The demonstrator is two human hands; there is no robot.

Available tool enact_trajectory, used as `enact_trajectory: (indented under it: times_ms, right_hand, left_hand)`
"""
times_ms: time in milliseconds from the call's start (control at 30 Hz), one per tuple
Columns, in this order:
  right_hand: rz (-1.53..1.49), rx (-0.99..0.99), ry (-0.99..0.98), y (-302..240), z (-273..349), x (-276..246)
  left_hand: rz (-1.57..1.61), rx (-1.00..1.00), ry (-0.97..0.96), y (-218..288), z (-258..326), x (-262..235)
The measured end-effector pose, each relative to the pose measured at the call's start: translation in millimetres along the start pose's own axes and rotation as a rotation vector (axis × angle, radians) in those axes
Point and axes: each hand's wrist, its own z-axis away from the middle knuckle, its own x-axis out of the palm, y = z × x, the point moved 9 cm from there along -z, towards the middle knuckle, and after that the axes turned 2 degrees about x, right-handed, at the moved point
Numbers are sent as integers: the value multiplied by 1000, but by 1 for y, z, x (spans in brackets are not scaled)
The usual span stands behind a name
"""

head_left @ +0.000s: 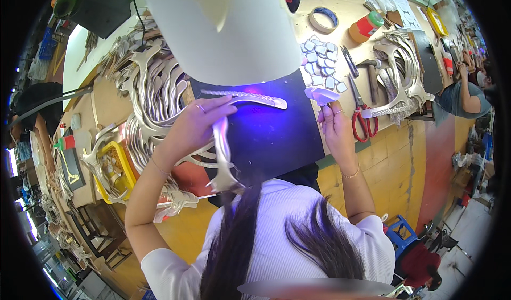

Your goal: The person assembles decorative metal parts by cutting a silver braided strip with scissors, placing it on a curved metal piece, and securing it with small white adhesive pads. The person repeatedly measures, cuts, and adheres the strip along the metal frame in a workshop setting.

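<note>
My left hand (205, 118) is closed on a branched, silvery-gold strap (222, 145) that looks like a sandal upper. One arm of it, with a braided band (255, 98) beside it, reaches right over the black board (298, 135) under violet light. Its other end hangs toward my body. To the right, my right hand (335, 120) pinches a small pale piece (322, 95), tinted violet by the light, beyond the board's right edge. Several small rounded grey-white pieces (321, 60) lie just past that hand. Red-handled scissors (364, 120) rest to its right.
A white lamp hood (229, 34) hangs low over the board's far side. Piled metallic straps (154, 87) and a yellow basket (114, 167) stand left. Right are a hammer (371, 76), tape roll (323, 20), green-capped bottle (366, 26) and more straps (399, 60). A person (468, 97) sits far right.
</note>
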Motion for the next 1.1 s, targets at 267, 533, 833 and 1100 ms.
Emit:
enact_trajectory:
  times_ms: [267,533,833,1100]
  right_hand:
    - [62,-55,5,-13,13,-8]
    - [310,-314,-38,-36,20,15]
    - [466,-371,-107,-40,8,50]
    - [458,-400,-183,-44,-2,56]
  left_hand:
    - [993,-548,125,-31,31,40]
    - [1007,-794,268,-64,43,63]
    - [981,-774,264,-79,17,57]
    - [1073,-783,258,-74,15,54]
